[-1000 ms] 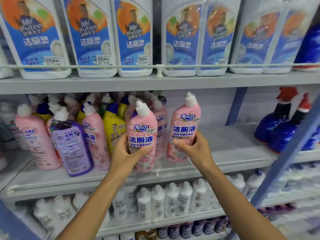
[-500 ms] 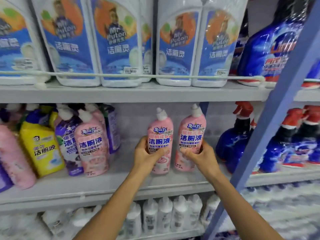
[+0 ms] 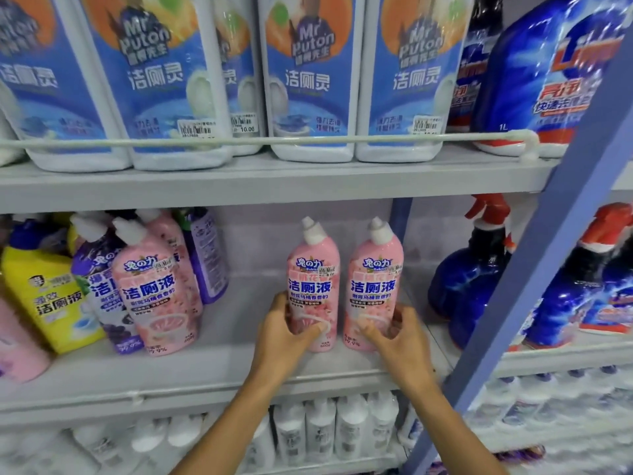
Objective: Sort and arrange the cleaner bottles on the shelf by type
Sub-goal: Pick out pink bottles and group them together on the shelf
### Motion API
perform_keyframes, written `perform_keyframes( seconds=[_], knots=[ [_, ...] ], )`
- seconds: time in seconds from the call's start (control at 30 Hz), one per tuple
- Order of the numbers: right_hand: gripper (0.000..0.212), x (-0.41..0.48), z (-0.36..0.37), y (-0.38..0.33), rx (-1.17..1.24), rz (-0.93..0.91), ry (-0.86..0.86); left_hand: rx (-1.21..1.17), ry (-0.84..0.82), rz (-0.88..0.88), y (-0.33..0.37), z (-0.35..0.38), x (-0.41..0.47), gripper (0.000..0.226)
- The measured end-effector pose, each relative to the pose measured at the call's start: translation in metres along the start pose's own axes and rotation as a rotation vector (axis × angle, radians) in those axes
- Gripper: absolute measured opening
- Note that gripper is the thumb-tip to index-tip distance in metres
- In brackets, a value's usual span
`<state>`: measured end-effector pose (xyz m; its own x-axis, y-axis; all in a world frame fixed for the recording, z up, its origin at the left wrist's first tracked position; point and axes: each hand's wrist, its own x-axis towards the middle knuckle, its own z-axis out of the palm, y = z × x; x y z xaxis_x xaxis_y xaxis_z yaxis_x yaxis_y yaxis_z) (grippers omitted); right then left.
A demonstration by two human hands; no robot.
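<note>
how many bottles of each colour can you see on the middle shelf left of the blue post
pink bottles: 5, one held in the left hand, one in the right hand
purple bottles: 2
yellow bottles: 1 clear, perhaps another hidden behind
total: 8 in plain view

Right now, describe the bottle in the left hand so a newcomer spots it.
At the middle shelf, under the white Mr Puton jugs, find the open gap. It is the left pink bottle there; its twin separates it from the blue spray bottles.
</note>
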<state>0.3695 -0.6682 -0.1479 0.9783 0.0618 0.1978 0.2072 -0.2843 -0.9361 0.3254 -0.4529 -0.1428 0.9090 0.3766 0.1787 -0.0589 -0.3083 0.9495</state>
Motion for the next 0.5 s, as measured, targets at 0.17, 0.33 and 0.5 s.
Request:
perform_keyframes(
  seconds=[0.17,0.33,0.5],
  knots=[
    [0.043,0.039,0.003,-0.002,-0.103,-0.027,-0.022,0.079,0.063,0.013,0.004,0.020,0.028,0.059],
    [0.027,0.088,0.010,-0.003,-0.009,0.001,-0.102,0.071,0.051,-0.047,0.008,0.029,0.069,0.064],
    [0.027,0.119,0.017,0.005,0.100,-0.035,-0.113,0.047,0.082,-0.003,0.000,0.039,0.102,0.061]
  ],
)
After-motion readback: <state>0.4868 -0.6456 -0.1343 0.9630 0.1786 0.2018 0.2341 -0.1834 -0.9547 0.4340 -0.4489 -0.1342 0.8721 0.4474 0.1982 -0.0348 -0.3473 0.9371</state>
